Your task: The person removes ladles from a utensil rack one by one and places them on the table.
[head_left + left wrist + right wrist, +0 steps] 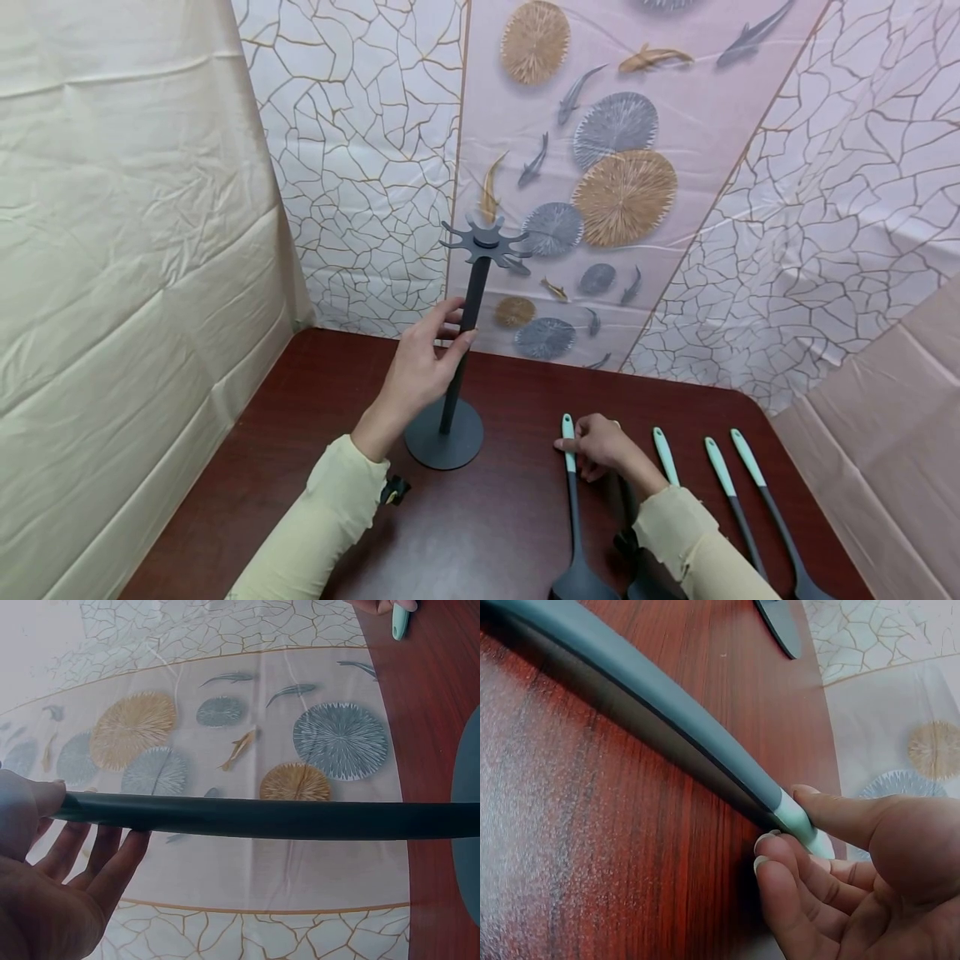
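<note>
A dark grey utensil stand [454,392] with a round base and a ring of hooks on top stands on the table, leaning slightly in the head view. My left hand [420,367] holds its pole at mid-height, thumb on one side and fingers on the other, as the left wrist view also shows. To the right, my right hand [603,442] pinches the mint handle of a grey kitchen utensil [575,508], the leftmost of those on the table. In the right wrist view, thumb and fingertips meet around the mint handle [799,819]. The utensil's broad head is cut off at the bottom of the head view.
Several more mint-handled utensils lie to the right, among them one by my forearm [663,450] and two farther right [720,467]. Another is partly hidden under my right hand. A patterned cloth [360,167] hangs behind the dark red table [330,375].
</note>
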{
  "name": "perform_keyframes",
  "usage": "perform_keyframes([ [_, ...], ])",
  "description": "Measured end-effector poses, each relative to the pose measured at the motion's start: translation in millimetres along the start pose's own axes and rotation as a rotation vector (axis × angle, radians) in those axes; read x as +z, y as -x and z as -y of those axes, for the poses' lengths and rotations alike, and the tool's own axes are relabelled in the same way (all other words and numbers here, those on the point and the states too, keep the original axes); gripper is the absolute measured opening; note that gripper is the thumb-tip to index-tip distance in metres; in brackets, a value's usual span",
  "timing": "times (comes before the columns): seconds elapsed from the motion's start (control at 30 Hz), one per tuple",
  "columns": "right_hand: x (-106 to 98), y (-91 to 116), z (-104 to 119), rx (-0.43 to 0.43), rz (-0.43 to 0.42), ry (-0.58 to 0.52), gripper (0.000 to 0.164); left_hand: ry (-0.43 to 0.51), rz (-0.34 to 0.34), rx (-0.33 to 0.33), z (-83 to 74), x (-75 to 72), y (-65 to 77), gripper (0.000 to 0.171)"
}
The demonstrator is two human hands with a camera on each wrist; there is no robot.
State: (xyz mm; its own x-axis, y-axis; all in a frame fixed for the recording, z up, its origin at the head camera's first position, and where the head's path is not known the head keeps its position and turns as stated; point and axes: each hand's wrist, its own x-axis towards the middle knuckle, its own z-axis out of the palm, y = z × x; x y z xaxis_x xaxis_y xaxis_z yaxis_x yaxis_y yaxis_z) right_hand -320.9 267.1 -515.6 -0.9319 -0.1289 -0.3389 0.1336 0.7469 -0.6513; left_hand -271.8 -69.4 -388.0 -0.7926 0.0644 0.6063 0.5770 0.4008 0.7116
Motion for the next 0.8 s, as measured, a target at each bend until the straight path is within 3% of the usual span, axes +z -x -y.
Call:
perform_keyframes([
  [0.47, -4, 5, -2, -0.015, 0.018, -0.044, 0.037, 0.021, 0.011, -0.009, 0.3, 0.7, -1.3, 0.043],
  [0.6, -6, 7, -1, -0.033, 0.052, -0.064, 0.038, 0.037, 0.043, -0.038, 4.8, -4.0, -0.1, 0.049],
  [0.8, -15, 10, 2, -0.052, 0.094, -0.03, 0.038, -0.018, 0.102, -0.1, 17.1, -12.8, 1.6, 0.058],
])
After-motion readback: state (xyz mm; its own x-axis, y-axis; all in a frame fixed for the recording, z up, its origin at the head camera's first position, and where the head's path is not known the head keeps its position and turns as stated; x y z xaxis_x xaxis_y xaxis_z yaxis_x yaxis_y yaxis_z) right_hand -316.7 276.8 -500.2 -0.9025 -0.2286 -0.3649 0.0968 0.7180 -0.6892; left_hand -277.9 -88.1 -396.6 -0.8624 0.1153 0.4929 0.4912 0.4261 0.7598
